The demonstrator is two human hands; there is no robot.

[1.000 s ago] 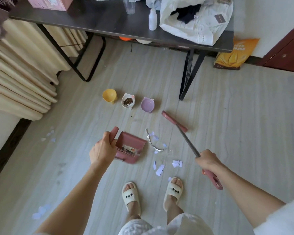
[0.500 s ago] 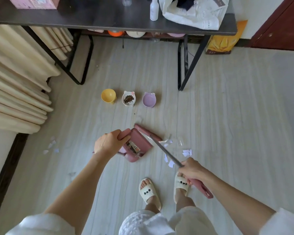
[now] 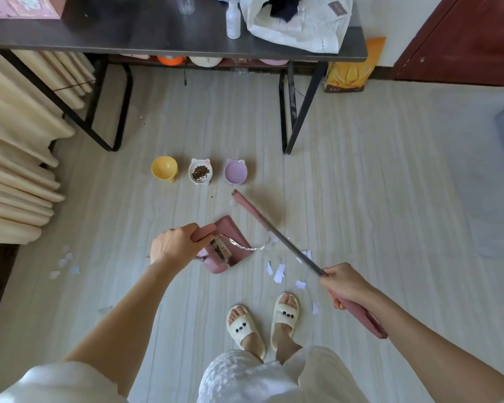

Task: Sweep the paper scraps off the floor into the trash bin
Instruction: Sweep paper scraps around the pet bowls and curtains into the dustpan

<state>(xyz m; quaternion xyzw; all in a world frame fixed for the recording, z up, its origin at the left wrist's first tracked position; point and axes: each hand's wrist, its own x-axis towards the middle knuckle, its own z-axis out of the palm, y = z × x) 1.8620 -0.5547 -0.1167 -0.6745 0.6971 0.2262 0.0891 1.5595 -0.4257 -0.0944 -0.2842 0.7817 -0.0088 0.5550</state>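
The left hand [image 3: 173, 245] has its fingers [image 3: 193, 231] curled round the pink handle of the dustpan [image 3: 230, 239], whose tray sits on the floor [image 3: 361, 199] just past those fingers (a crinkled silver strip [image 3: 242, 245] lies across its mouth). The right hand [image 3: 345, 285] grips the broom [image 3: 277, 237] mid-handle; its pink head rests beyond the dustpan, near the lilac bowl [image 3: 235, 172]. White paper scraps [image 3: 279, 272] lie between the two hands, close to the slippers [image 3: 285, 311], with more scraps left of the left hand.

Broom head [image 3: 246, 203] swung out — away from dustpan [image 3: 230, 242].
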